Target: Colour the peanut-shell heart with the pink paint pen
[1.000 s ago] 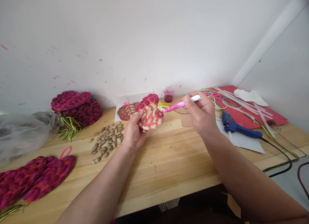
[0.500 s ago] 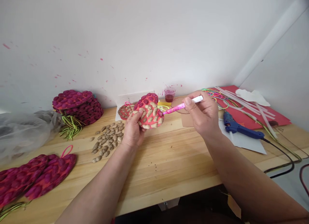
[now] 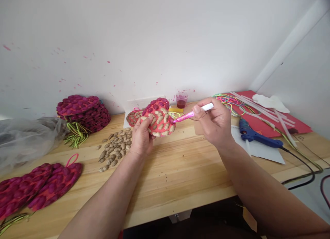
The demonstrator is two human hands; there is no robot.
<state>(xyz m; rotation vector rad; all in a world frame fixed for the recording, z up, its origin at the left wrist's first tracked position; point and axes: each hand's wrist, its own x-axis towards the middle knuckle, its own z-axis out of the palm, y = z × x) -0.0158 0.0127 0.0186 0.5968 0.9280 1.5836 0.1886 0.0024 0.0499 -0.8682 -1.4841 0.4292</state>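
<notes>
Between the thumb and fingers of my left hand (image 3: 142,137) is a red piece covered with peanuts (image 3: 160,118), tilted up above the table. Peanuts along its upper edge and one at its right are dark magenta; the others are plain tan. My right hand (image 3: 215,122) is closed around a paintbrush-like pen (image 3: 189,115) with a white end and a pink-stained shaft. Its tip touches the magenta peanut at the piece's right side. Behind the held piece lies another peanut-covered piece (image 3: 133,118), partly hidden.
Loose peanuts (image 3: 117,146) lie left of my left hand. A stack of magenta pieces (image 3: 84,112) stands at the back left, and more magenta pieces (image 3: 55,187) lie in front. A cup of dark red liquid (image 3: 181,102) stands by the wall. Rightward is a blue glue gun (image 3: 257,136) with a cord.
My right hand has shifted slightly left, with the pen's tip still at the right-hand magenta peanut. My left hand and the held piece stay nearly in place.
</notes>
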